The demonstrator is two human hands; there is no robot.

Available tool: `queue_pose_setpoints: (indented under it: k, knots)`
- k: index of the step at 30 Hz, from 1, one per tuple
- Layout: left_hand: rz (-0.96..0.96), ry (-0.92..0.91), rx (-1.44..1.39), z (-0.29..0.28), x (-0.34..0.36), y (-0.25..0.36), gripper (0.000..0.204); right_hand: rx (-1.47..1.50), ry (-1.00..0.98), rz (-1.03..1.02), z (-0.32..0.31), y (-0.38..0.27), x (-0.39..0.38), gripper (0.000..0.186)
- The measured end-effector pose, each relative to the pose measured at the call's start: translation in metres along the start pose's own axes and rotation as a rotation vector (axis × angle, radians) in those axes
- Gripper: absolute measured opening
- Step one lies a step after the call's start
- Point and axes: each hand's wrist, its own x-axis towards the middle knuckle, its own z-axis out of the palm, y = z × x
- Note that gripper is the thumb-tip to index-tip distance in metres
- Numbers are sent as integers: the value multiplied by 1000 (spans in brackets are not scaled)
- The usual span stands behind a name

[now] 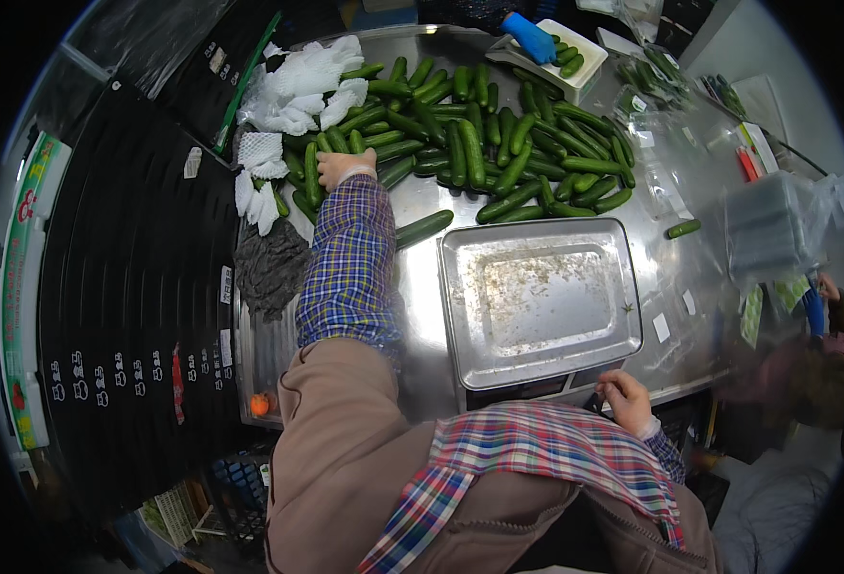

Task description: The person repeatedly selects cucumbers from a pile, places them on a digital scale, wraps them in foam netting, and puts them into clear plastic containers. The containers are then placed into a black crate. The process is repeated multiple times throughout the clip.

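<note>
My left hand (347,167) reaches to the left end of a heap of green cucumbers (470,153). Its fingers are curled round a cucumber (356,142) that pokes out past them; others press close against the hand. By the near right corner of a shallow metal tray (546,311), my right hand (625,397) is closed with bent fingers. Something small and dark shows beside those fingertips, too unclear to name. The tray holds only brownish specks and bits, and it rests on a dark-fronted device (527,391). One cucumber (424,230) lies apart from the heap, left of the tray.
White foam net sleeves (298,91) are piled at the far left, above a dark crumpled cloth (274,263). Stacked black crates (125,268) flank the table. Across it, another person's blue-gloved hand (529,38) touches a white container (575,62). Plastic bags (776,225) lie at right.
</note>
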Motion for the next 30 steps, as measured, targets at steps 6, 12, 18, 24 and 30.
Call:
queue_pose_setpoints:
  k: [6, 12, 18, 24, 30]
  knots:
    - [-19, -133, -81, 3, 17, -10, 94, -22, -14, -44, -4, 1, -4, 16]
    - [337, -428, -115, 8, 76, -53, 86, -69, -10, -45, -6, 3, -1, 15]
    - [372, -808, -564, 3, 99, -94, 27, -127, -78, -79, -2, 1, 2, 16]
    - [267, -339, -240, 16, 59, -78, 79, -141, -91, -107, -1, -3, 2, 17]
    - [230, -476, -183, 9, 44, -61, 82, -236, -75, -148, -9, 0, -3, 16]
